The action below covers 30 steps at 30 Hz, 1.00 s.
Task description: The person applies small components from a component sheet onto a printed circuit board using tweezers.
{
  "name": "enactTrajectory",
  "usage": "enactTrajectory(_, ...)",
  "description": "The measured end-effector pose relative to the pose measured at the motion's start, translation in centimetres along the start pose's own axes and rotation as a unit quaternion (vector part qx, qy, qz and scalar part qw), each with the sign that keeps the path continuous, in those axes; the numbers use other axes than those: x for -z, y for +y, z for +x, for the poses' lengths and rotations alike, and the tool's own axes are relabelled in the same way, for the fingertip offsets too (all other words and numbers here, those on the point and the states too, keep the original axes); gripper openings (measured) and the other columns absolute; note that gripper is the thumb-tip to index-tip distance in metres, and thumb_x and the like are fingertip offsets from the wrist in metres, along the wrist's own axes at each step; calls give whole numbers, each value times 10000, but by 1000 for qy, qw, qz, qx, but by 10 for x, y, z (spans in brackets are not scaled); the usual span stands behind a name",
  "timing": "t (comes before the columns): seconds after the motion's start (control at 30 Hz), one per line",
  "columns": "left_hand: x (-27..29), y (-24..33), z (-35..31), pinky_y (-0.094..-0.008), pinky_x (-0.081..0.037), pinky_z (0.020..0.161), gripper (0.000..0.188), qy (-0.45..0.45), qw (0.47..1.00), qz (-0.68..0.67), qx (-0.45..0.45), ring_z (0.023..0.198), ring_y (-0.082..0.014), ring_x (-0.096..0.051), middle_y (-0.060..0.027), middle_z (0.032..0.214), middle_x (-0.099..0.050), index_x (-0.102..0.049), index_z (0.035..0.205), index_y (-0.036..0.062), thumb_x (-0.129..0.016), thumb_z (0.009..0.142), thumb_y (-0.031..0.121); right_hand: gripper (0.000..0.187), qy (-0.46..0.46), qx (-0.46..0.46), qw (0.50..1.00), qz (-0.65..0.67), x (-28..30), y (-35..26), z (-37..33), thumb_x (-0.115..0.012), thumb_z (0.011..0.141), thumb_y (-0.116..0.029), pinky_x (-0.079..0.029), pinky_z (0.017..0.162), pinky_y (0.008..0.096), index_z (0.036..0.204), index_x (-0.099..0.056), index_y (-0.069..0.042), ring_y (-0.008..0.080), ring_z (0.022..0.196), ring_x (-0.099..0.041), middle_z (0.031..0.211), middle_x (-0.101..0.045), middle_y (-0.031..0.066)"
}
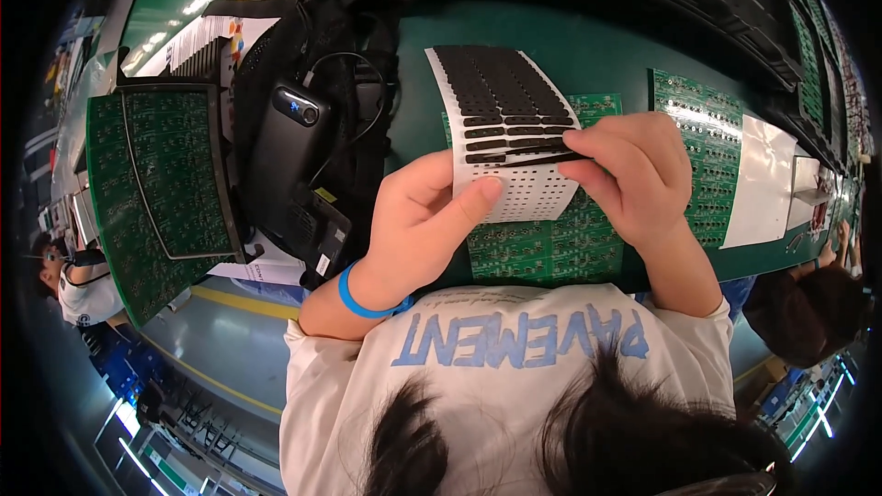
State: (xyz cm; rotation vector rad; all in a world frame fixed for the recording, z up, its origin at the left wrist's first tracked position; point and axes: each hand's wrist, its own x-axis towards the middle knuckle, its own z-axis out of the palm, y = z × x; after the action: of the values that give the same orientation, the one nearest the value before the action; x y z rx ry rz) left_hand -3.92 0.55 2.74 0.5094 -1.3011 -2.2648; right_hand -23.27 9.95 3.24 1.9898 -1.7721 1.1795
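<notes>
On a dark green bench (588,55) lined with green circuit boards (551,243), a black pack (303,129) beside them, the left hand (418,220) grasps a white sheet of black pads (505,119) while the right hand (634,174) pinches one black strip (524,159) on it.

backing sheet (514,142): white, curved, held up off the counter | upper part: rows of small black pads (501,96) (lower rows already bare, only faint marks) | one thin black strip (533,159) lifted at the sheet's right edge, pinched between fingertips
</notes>
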Motion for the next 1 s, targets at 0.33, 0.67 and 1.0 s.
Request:
enactTrajectory(0.33, -3, 3, -6, -266, -454, 883, 278, 12, 1000, 4, -17, 1014, -131, -567, -100, 1126, -618, -542, 1192, -67, -537, 925, 10, 267, -1, 42, 998, -37, 2, -1, -2, -752, 662, -199, -414, 607, 281, 904, -674, -117, 159, 676, -559, 818, -614, -4)
enactTrajectory(0.67, -1, 1, -6, -259, -456, 873, 273, 1, 1000, 18, -24, 1006, -128, -568, -96, 1114, -623, -550, 1187, -67, -537, 925, 8, 262, 2, 25, 999, -31, 0, -2, -4, -751, 665, -190, -415, 613, 281, 905, -673, -120, 158, 684, -567, 813, -609, -7)
enactTrajectory(1.0, 4, 10, 1, -294, -428, 744, 205, 50, 902, 394, -170, 840, -198, -514, -108, 942, -536, -661, 991, 7, -622, 791, -9, 218, -52, -48, 996, 53, 6, -7, 2, -755, 683, -155, -428, 608, 300, 876, -662, -114, 182, 688, -582, 792, -624, 14)
